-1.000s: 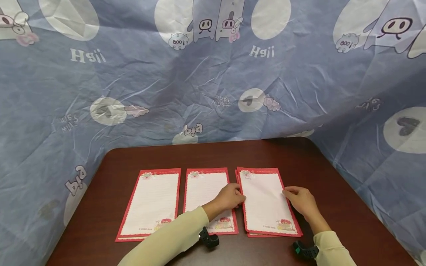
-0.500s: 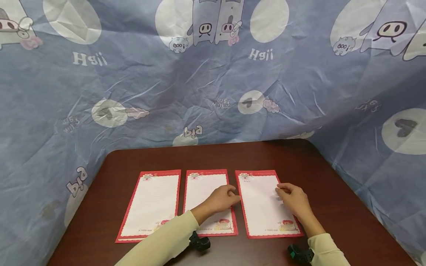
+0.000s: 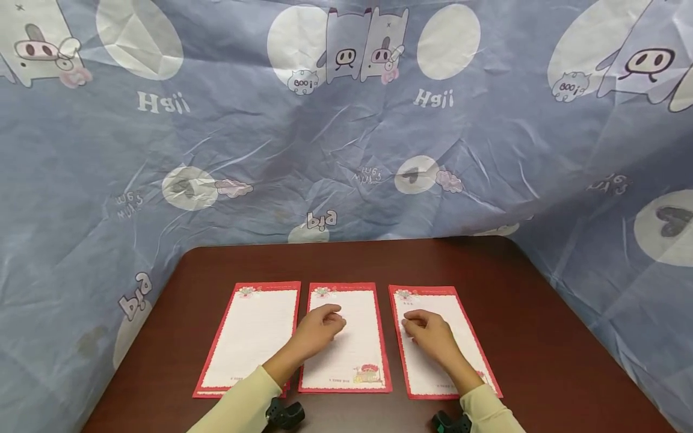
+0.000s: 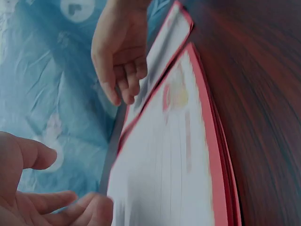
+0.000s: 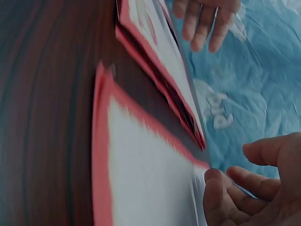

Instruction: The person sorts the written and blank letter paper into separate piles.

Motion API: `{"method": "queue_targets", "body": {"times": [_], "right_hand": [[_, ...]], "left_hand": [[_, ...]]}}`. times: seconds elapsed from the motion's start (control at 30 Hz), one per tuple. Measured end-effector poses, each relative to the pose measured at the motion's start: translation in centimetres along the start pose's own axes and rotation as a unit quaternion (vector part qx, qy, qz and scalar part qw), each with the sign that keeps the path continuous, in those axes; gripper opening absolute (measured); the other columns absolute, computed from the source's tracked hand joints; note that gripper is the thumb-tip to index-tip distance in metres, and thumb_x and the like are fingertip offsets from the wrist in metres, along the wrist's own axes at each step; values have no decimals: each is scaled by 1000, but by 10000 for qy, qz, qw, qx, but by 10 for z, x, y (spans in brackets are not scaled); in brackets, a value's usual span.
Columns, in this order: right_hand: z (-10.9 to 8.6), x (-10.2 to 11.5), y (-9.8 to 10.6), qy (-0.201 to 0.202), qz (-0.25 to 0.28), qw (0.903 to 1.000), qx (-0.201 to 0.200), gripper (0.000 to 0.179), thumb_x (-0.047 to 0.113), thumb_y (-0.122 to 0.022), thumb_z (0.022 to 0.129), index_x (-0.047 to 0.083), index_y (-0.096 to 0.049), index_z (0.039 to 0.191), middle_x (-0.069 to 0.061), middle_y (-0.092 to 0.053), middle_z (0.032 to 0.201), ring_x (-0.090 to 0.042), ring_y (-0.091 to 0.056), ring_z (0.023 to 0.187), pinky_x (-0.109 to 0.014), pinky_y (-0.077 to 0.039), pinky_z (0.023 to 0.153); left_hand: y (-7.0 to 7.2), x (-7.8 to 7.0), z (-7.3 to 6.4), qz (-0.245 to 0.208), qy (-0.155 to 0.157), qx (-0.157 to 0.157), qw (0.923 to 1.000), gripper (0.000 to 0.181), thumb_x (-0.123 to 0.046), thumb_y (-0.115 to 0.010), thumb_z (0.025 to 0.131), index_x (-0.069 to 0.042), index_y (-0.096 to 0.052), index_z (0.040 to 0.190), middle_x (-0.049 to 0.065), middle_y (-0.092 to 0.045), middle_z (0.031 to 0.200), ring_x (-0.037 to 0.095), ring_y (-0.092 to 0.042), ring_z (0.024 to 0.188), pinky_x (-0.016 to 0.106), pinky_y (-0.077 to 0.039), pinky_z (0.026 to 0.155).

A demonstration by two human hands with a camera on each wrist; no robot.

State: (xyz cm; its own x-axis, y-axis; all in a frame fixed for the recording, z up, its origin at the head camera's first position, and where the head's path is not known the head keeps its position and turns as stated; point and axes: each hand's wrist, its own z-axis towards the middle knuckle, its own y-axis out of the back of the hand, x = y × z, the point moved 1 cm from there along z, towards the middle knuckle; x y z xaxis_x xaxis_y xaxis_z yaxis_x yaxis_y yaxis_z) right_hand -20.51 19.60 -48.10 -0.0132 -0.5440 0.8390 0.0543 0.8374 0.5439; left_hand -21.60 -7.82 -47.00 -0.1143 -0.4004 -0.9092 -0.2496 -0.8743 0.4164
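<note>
A creased blue cloth (image 3: 303,132) hangs behind a dark brown table (image 3: 346,258). On it lie a left stack (image 3: 254,337), a middle stack (image 3: 357,340) and a right stack (image 3: 457,319) of white paper, red-bordered (the middle one faintly ruled), a small flower print (image 3: 246,292) topping each. The left hand (image 3: 316,331) hovers above the middle stack, the right hand (image 3: 430,334) above the right; both are loosely curled, holding nothing.

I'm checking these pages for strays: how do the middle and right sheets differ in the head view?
The right sheet bears small dark marks near its top left; the middle sheet shows none there.
The middle sheet's bottom-right drawing is uncovered; the right sheet's is partly hidden by the right forearm.
Both are white with red borders.
</note>
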Motion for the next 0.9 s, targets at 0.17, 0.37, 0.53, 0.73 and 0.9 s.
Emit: {"method": "queue_targets", "body": {"times": [0.17,0.37,0.53,0.73,0.9], "right_hand": [[-1,10,-23,98,53,9998,141,26,12,-70,95,-2,-72,116,-6,-75,99,-17,-71,84,-28,-56,68],[2,19,-36,262,45,9993,268,27,10,-72,93,-3,-71,116,-7,-74,99,-18,-71,82,-29,-57,66],[5,21,-40,388,-177,9987,270,24,12,-73,92,1,-73,113,-3,-73,97,-19,-71,89,-33,-57,74],[3,24,-41,601,-321,9975,194,23,12,-74,92,2,-73,113,-5,-74,100,-22,-72,93,-41,-57,84],[1,23,-40,794,-558,9953,-55,23,12,-74,92,4,-73,114,-5,-75,101,-22,-72,91,-40,-57,80]], "left_hand": [[23,10,-9,467,236,-465,9975,50,-23,-66,98,3,-56,139,25,-57,136,42,-53,127,58,-45,100],[37,22,-18,661,399,-553,9955,49,-21,-64,100,4,-54,140,27,-54,139,44,-50,130,58,-45,101],[39,28,-22,439,417,-418,9973,49,-18,-65,99,7,-53,139,26,-57,136,42,-55,125,53,-50,98],[39,31,-23,268,382,-473,9978,47,-16,-64,100,7,-54,139,25,-58,136,40,-57,124,49,-52,96],[34,33,-22,293,140,-666,9973,43,-11,-65,99,7,-56,137,23,-60,134,39,-57,123,49,-51,98]]}}
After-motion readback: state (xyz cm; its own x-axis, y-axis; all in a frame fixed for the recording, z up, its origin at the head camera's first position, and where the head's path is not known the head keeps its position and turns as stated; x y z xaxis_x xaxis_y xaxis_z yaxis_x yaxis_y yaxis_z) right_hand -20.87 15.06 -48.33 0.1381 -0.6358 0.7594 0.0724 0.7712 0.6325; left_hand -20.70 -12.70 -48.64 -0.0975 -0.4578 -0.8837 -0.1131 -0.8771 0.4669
